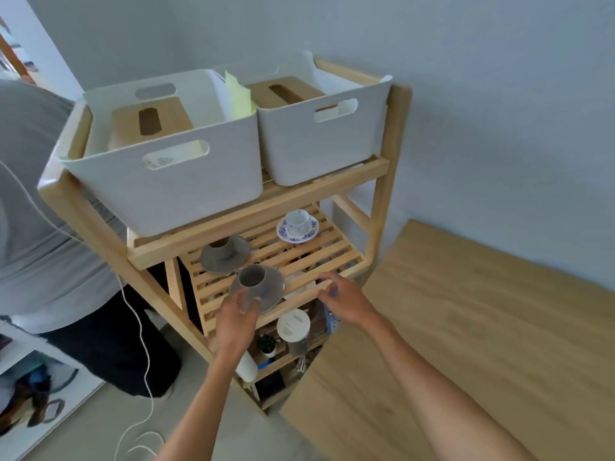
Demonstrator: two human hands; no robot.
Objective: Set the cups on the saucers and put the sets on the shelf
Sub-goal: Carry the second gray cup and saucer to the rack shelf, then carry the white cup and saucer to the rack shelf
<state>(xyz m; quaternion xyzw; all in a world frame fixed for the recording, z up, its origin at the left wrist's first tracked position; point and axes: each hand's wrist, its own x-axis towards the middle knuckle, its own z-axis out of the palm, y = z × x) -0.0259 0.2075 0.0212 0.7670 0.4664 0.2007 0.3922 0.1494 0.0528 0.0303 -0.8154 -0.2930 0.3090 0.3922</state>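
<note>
A grey cup point(252, 278) stands on a grey saucer point(274, 287) at the front edge of the slatted middle shelf point(319, 261). My left hand point(237, 319) grips the near rim of that saucer, thumb on top. My right hand point(342, 299) hovers just right of it over the shelf's front rail, fingers curled and holding nothing. Behind, a second grey cup point(222, 246) sits on its grey saucer point(239, 252). Further back right, a white cup point(297, 221) rests on a blue-patterned saucer point(311, 229).
Two white bins point(173, 181) point(319, 144) holding wooden tissue boxes fill the top shelf. The lower shelf holds a white-lidded jar point(293, 325), a small plant point(268, 344) and other items. A wooden table point(466, 344) stands to the right. A person point(43, 227) crouches at the left, with a white cable point(143, 361).
</note>
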